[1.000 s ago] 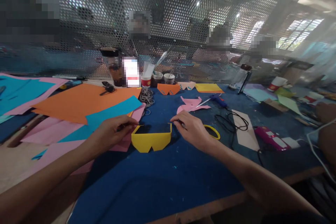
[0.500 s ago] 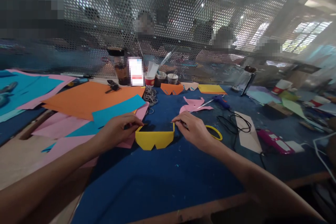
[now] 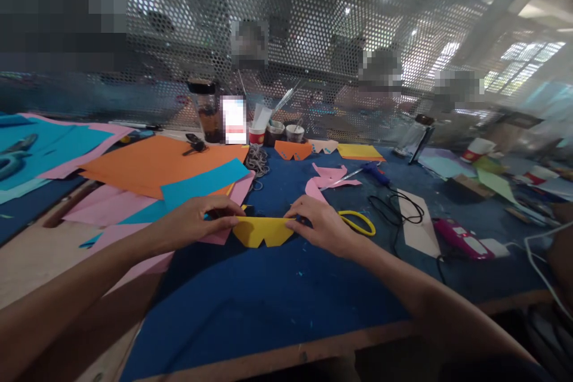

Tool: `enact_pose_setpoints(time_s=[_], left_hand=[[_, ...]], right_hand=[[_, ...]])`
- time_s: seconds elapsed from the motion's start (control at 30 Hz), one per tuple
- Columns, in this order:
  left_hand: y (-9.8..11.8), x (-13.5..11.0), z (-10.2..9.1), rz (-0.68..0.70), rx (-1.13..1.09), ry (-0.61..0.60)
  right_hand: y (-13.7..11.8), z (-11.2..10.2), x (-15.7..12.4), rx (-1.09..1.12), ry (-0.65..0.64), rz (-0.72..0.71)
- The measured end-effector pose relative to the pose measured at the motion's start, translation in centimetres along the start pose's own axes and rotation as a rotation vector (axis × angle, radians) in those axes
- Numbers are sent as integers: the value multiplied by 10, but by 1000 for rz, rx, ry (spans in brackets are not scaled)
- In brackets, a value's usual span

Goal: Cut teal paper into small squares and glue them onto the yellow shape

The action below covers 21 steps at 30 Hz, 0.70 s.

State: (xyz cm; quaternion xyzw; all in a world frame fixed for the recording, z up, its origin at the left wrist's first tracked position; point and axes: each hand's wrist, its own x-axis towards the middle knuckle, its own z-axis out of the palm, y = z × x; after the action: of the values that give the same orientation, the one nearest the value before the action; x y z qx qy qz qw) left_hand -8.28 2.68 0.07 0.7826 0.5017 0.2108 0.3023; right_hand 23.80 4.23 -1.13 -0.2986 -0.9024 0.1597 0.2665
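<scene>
Yellow paper glasses (image 3: 263, 231), notched at the lower middle, are stretched between my two hands above the blue table (image 3: 250, 310). My left hand (image 3: 215, 215) pinches their left end between thumb and fingers. At the right end, my right hand (image 3: 313, 219) has the same kind of pinch. The side arms of the glasses are mostly hidden behind the front and my fingers. A yellow ring (image 3: 358, 224) lies right beside my right hand. Pink paper (image 3: 329, 178) with a blue glue gun (image 3: 376, 173) sits just beyond.
Orange (image 3: 134, 161) and blue paper (image 3: 203, 182) sheets cover the left side. Scissors (image 3: 18, 155) rest far left. Orange paper glasses (image 3: 293, 150), cups (image 3: 294, 132) and a jar (image 3: 205, 113) line the back. A black cord (image 3: 396, 215) and magenta device (image 3: 463, 239) lie right.
Both hands have shifted their grip from the side arms to the front's ends. The glasses' front now looks flatter and slightly higher, with the arms less visible.
</scene>
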Motion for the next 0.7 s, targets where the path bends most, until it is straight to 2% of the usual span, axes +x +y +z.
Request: enact_pose_setpoints(time_s=[0.13,0.27,0.37,0.47,0.7], left_hand=[[4,-2,6,-17,-35,26],[6,-4,-7,-95,5,231],[-3,-5,-24,-139,245,361],[-17,-5,-34,-137,529,331],[-43,-8,-32,-155,596,263]], right_hand=[[3,4,0,33,17,-3],[1,-3,3,60,98,12],[3,-10,8,31,178,39],[12,-14,15,-10,227,65],[44,-11,40,-119,225,112]])
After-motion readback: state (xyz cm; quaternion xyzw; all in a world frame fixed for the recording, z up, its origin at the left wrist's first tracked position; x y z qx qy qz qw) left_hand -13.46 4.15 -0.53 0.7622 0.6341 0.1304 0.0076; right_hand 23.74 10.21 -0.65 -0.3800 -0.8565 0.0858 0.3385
